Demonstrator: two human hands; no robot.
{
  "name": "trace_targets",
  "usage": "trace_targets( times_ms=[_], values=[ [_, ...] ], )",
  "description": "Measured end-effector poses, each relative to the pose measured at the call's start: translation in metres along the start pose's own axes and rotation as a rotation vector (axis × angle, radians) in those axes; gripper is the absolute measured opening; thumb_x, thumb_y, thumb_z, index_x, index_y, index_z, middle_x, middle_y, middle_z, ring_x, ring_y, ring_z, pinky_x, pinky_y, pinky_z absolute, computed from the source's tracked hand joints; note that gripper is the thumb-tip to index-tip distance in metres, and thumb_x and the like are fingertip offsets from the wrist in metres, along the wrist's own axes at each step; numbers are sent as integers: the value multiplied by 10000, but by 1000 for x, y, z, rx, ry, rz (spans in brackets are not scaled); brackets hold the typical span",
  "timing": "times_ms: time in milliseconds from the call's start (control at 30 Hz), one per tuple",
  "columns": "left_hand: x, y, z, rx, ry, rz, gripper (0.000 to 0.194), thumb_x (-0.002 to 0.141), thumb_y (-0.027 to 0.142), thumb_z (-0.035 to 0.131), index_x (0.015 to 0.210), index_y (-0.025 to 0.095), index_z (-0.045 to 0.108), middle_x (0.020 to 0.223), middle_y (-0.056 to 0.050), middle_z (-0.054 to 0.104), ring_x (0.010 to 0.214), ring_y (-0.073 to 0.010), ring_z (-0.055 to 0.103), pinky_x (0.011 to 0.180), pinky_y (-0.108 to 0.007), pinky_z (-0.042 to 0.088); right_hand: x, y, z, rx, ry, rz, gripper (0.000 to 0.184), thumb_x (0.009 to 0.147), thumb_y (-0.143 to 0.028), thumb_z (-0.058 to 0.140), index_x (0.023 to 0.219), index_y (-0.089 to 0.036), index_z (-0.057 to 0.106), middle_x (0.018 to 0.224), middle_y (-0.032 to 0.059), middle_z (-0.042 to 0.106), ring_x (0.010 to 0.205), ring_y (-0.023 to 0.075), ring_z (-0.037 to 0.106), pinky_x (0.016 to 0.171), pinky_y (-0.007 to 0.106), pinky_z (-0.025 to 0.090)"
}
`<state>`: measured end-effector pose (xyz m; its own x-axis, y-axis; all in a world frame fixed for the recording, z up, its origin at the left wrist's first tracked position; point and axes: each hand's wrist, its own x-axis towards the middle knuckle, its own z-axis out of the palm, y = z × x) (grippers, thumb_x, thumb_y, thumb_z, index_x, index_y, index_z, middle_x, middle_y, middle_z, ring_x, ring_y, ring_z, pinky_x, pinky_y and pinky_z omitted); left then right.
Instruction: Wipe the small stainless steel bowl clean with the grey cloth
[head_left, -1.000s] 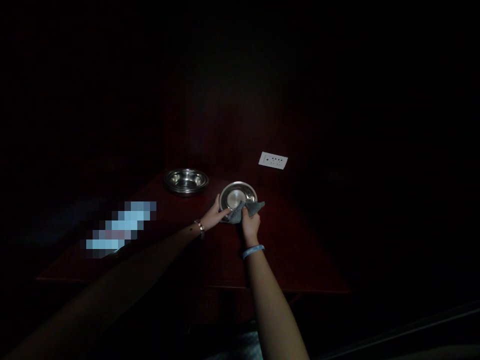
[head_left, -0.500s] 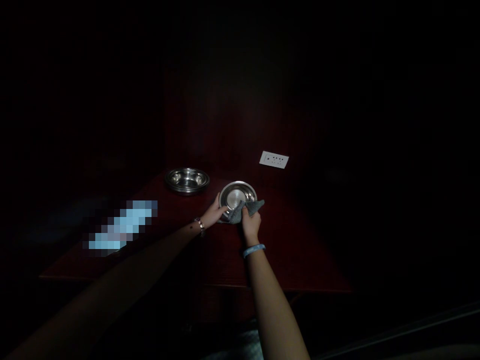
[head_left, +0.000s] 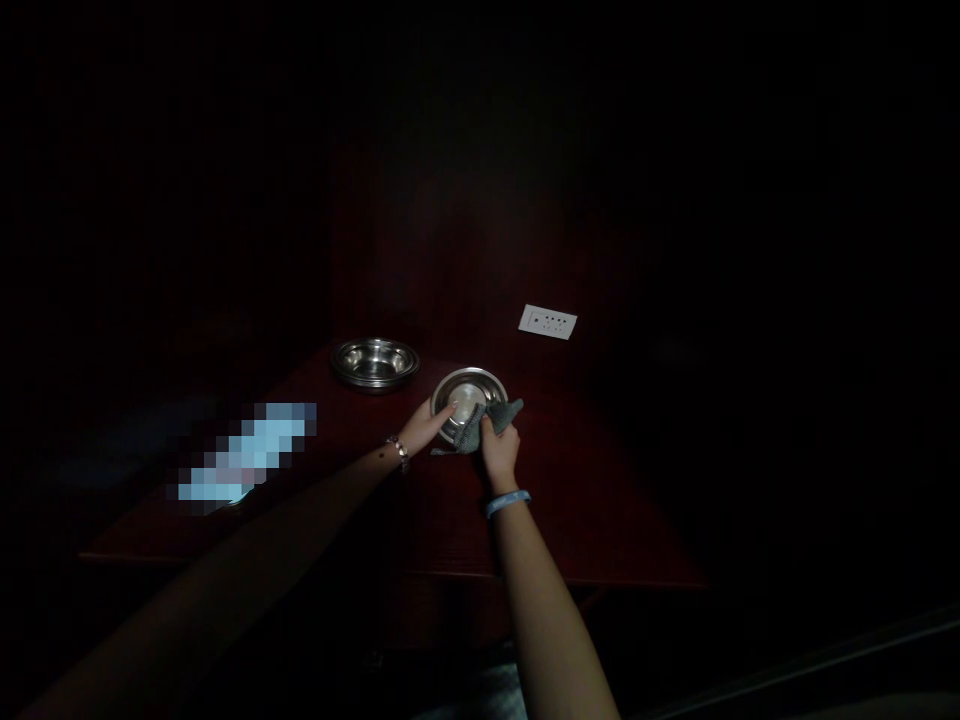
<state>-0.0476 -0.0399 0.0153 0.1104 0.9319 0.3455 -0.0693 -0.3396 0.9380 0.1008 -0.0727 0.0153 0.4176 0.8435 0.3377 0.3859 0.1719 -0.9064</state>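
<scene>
Framing the bowl: red table, dim wall.

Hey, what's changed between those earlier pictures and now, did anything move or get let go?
The metal bowl has shifted slightly left and toward the person, and the left hand with it, its thumb now farther over the bowl's inside. The gray cloth in the right hand has also shifted slightly left. Neither hand let go. The stacked metal bowls and the white socket panel stayed put.
</scene>
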Motion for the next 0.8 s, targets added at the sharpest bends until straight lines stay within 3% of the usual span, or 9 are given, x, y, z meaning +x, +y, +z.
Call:
trace_targets(
  times_ms=[233,600,800],
  values=[
    [-2,-4,2,-13,-37,-11,596,696,373,708,1205,109,546,1241,-148,638,1189,-278,570,1091,-438,372,2,6,1,-17,-11,6,244,791,-341,571,819,-145,714,862,115,754,814,234,711,700,271,515],
    [0,-12,-1,0,-21,15,603,699,287,688,1244,100,511,1314,-165,585,1247,-270,523,1124,-426,324,2,5,0,-35,2,16,254,794,-345,574,843,-143,719,883,125,755,836,249,716,715,282,522],
    [4,-14,-4,-41,14,-49,487,675,202,677,1146,120,587,1190,-118,672,1165,-261,586,1098,-438,359,1,2,0,-3,-11,-8,255,800,-345,570,843,-137,710,879,126,754,822,237,714,705,271,516]
  ],
)
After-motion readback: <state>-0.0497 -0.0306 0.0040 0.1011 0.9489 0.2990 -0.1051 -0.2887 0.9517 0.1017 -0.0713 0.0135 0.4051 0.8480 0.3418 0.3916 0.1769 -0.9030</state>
